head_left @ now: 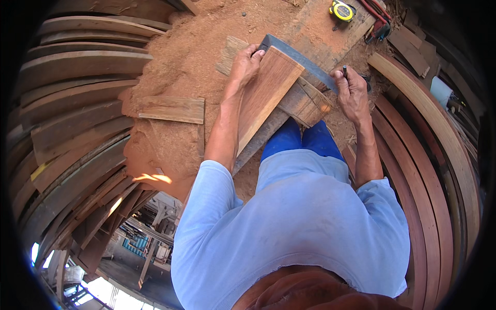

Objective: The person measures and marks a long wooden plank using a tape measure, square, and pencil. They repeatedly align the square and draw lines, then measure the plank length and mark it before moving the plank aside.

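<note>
A reddish-brown wooden board point(271, 85) lies slanting in front of me. Across its far end runs a dark grey metal square point(305, 61), its corner by the board's far left. My left hand point(247, 63) is closed at that corner, thumb and fingers gripping the square against the board's edge. Past the board's right side, my right hand point(352, 92) is closed around a thin dark pencil or pen point(344, 71), near the square's right end. A dark thing behind that hand is mostly hidden. Beneath the board sits a wooden block point(306, 103).
Sawdust point(181, 67) covers the ground. A yellow tape measure point(342, 11) lies on a plank point(315, 26) at the far side, by a red-handled tool point(378, 23). Stacked planks point(82, 64) line the left; long curved-looking boards point(439, 124) the right. A short offcut point(173, 109) lies left.
</note>
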A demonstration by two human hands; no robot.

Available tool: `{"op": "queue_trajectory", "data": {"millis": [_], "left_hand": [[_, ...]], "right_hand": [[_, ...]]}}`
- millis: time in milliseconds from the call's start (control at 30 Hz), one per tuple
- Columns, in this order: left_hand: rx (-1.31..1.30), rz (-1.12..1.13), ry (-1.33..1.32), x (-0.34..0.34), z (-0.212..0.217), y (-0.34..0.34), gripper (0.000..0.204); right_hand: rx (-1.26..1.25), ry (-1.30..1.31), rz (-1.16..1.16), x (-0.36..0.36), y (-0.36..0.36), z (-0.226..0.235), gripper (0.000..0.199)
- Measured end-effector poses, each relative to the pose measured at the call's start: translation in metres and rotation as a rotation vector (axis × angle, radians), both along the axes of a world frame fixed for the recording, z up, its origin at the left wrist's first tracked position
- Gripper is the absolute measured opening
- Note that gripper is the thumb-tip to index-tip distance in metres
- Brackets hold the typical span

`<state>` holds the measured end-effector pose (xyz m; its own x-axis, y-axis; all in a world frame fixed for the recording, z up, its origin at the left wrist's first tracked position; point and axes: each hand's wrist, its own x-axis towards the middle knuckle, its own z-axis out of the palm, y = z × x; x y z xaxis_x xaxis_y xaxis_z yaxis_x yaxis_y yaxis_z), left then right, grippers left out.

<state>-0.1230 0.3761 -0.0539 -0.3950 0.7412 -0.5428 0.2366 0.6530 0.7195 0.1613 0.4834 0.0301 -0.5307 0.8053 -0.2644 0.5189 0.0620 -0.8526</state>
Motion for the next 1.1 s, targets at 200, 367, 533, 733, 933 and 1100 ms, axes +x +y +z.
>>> {"op": "queue_trajectory", "data": {"millis": [200,367,533,733,933,1100], "left_hand": [[0.223,0.23,-0.074,0.003,0.026,-0.016,0.02],[0.339,0.202,-0.095,0.06,0.121,-0.026,0.021],[0.416,0.143,-0.348,0.127,0.155,-0.047,0.034],[0.263,-0.023,-0.158,0.138,0.134,-0.102,0.047],[-0.13,-0.187,0.007,0.135,0.103,-0.203,0.05],[-0.245,0.134,-0.053,0.158,0.076,-0.242,0.048]], "right_hand": [[-0.169,0.095,-0.148,-0.013,-0.021,0.014,0.024],[-0.241,0.161,-0.123,-0.04,-0.062,0.04,0.035],[-0.25,0.261,-0.189,-0.053,-0.068,0.061,0.033],[0.252,-0.346,0.376,-0.046,-0.009,0.043,0.034],[0.292,-0.674,0.532,-0.06,0.051,-0.025,0.036],[0.323,-0.719,0.623,-0.05,0.055,-0.078,0.037]]}}
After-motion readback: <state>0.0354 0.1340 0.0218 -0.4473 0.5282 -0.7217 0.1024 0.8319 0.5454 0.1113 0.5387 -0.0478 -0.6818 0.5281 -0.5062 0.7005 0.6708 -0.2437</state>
